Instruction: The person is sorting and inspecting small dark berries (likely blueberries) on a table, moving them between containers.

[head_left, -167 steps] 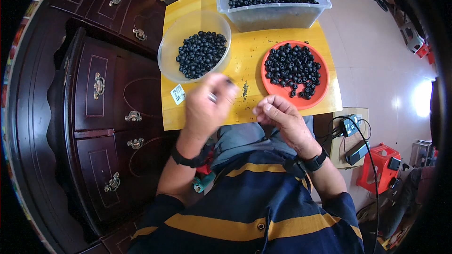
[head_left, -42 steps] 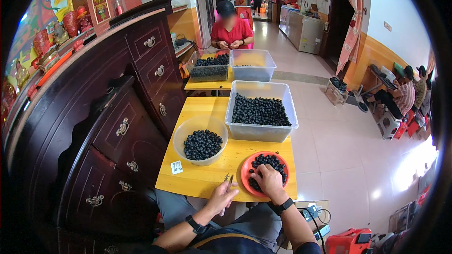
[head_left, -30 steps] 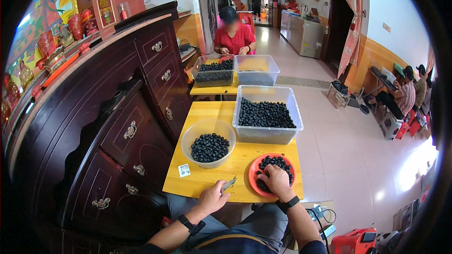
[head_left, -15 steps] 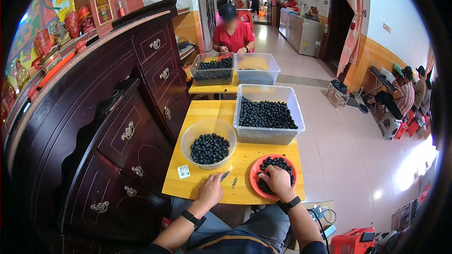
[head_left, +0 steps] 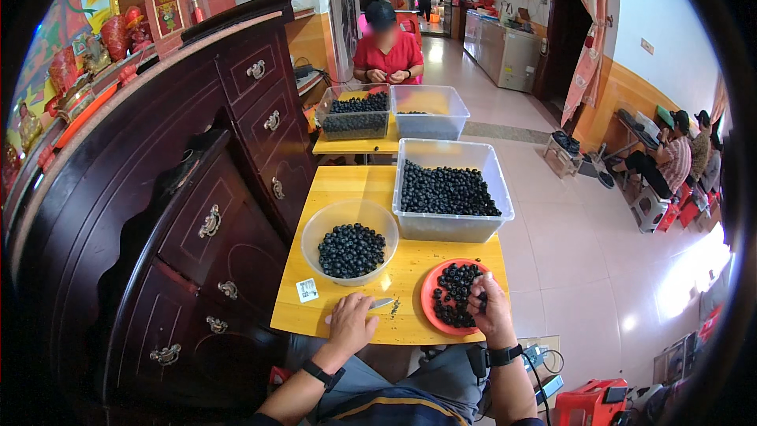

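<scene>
My left hand (head_left: 350, 323) rests on the yellow table (head_left: 347, 189) near its front edge, holding a small knife (head_left: 381, 303) whose blade points right. My right hand (head_left: 493, 309) lies on the right side of an orange plate (head_left: 431, 293) of dark round berries, fingers closed on the berries there. A clear round bowl (head_left: 350, 241) with more dark berries sits just beyond my left hand. Behind it stands a large clear tub (head_left: 450, 199) full of the same berries. A small white tag (head_left: 307, 290) lies left of my left hand.
A tall dark wooden cabinet (head_left: 197, 189) with brass handles runs along the left. Farther back a person in red (head_left: 387, 51) sits at a second yellow table with two clear tubs (head_left: 392, 113). Other people sit at the far right (head_left: 670, 158). A red device (head_left: 591, 402) and cables lie on the tiled floor.
The view has lifted from my lap to the whole room. My left hand has come down onto the table with the knife; my right hand stays on the orange plate.
</scene>
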The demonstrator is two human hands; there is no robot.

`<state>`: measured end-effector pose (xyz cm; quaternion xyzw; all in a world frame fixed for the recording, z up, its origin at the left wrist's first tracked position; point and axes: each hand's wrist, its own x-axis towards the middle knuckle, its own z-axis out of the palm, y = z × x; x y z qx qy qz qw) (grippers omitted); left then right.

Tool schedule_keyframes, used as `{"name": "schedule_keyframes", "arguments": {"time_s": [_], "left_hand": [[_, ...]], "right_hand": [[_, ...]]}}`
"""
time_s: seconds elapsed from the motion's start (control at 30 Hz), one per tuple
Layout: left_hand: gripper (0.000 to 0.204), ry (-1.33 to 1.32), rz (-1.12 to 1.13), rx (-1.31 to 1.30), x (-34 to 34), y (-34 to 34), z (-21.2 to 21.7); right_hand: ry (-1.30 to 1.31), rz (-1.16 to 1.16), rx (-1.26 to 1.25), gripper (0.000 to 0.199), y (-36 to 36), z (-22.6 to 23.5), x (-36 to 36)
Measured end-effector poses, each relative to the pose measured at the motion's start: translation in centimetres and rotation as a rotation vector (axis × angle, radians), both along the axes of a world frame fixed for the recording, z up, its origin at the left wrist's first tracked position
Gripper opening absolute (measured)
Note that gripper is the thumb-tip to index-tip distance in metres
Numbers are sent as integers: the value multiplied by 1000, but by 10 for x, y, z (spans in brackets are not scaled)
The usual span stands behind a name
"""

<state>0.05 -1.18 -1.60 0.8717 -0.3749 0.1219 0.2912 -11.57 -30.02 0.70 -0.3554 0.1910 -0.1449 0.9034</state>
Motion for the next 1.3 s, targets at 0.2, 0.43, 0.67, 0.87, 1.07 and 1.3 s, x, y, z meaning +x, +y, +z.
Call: {"name": "schedule_keyframes", "arguments": {"time_s": [0.2, 0.43, 0.67, 0.87, 1.07, 1.3], "left_hand": [[44, 702, -662, 3, -41, 16, 39], [37, 1142, -1253, 223, -49, 41, 89], [15, 1088, -1457, 206, -52, 35, 93], [8, 1013, -1493, 117, -61, 27, 88], [8, 896, -1440, -1, -81, 14, 85], [16, 942, -1489, 53, -60, 29, 83]], "right_hand": [[-204, -5, 604, 26, -18, -22, -24], [-138, -51, 758, 24, -4, -17, -32], [-139, -4, 763, 25, 3, -23, -29], [-140, 1, 761, 26, 7, -20, -29], [-123, -17, 718, 25, 8, -22, -29], [-123, -19, 748, 26, 9, -16, -27]]}}
